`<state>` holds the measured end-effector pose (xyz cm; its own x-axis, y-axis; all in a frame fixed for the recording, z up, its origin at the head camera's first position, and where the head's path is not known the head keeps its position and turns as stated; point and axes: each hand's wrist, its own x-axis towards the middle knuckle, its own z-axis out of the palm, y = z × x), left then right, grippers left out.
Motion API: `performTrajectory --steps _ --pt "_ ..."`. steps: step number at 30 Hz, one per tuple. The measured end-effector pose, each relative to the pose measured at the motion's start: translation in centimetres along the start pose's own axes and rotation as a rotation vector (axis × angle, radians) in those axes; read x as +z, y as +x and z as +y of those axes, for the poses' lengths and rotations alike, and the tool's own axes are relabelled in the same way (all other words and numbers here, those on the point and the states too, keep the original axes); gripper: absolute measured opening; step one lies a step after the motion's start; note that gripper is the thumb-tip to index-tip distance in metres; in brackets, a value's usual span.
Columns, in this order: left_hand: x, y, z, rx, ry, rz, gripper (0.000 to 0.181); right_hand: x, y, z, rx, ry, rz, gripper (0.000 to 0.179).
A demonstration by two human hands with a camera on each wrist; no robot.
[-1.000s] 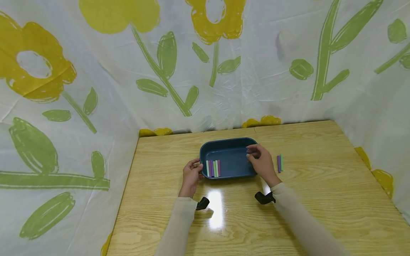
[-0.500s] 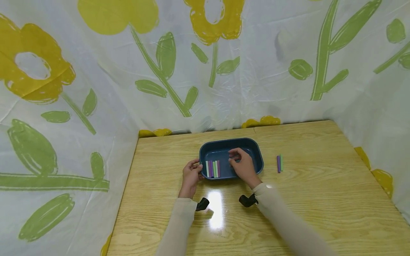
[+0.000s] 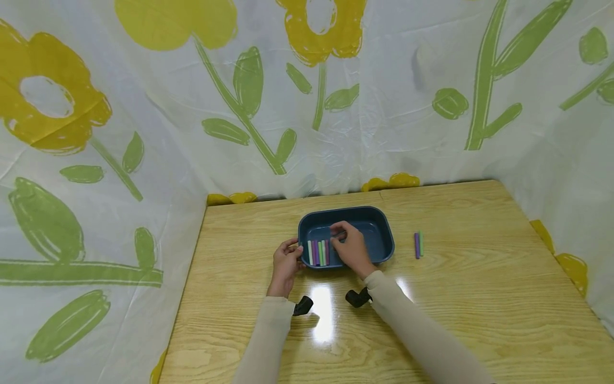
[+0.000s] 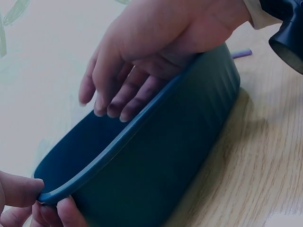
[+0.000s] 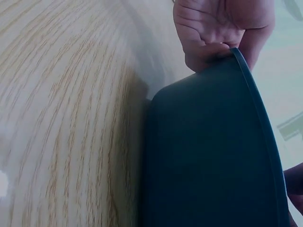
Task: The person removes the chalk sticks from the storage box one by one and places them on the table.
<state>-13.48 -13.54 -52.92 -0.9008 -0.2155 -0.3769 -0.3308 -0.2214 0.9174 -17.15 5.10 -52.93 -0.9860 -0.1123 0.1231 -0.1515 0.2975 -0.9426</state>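
My left hand (image 3: 286, 261) grips the left end of a dark blue tray (image 3: 387, 226), with the thumb (image 4: 21, 189) over the rim and fingers beneath it. Inside the tray, at its left end, several chalk sticks (image 3: 318, 253) in white, purple, green and mauve lie side by side. My right hand (image 3: 354, 248) reaches over the front rim, just right of that row. Its fingers (image 4: 128, 97) are bent and point down into the tray in the left wrist view. Whether they hold a chalk stick I cannot tell.
A purple chalk stick (image 3: 417, 245) and a green chalk stick (image 3: 421, 244) lie together on the wooden table (image 3: 479, 277), right of the tray. A flower-printed cloth (image 3: 384, 122) stands behind and along the sides. Black cameras (image 3: 357, 298) sit on both wrists.
My right hand has moved left over the tray, from its right end to beside the chalk row. The left hand, the tray and the chalk sticks in view have stayed put.
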Motion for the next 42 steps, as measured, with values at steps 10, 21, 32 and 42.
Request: performTrajectory --steps 10,21,32,42 --pt "-0.1 0.2 -0.1 -0.004 -0.011 -0.009 0.037 0.6 0.5 0.0 0.034 -0.082 -0.030 0.030" --pt "0.0 0.2 0.1 -0.010 -0.007 -0.009 0.036 0.3 1.1 0.0 0.171 -0.210 -0.166 0.040" --pt "0.0 0.0 0.2 -0.023 -0.005 -0.004 0.037 0.1 1.5 0.3 0.209 -0.258 -0.306 0.045" --pt "0.0 0.0 0.2 -0.021 -0.005 -0.002 0.037 0.3 1.6 0.3 0.221 -0.294 -0.354 0.046"
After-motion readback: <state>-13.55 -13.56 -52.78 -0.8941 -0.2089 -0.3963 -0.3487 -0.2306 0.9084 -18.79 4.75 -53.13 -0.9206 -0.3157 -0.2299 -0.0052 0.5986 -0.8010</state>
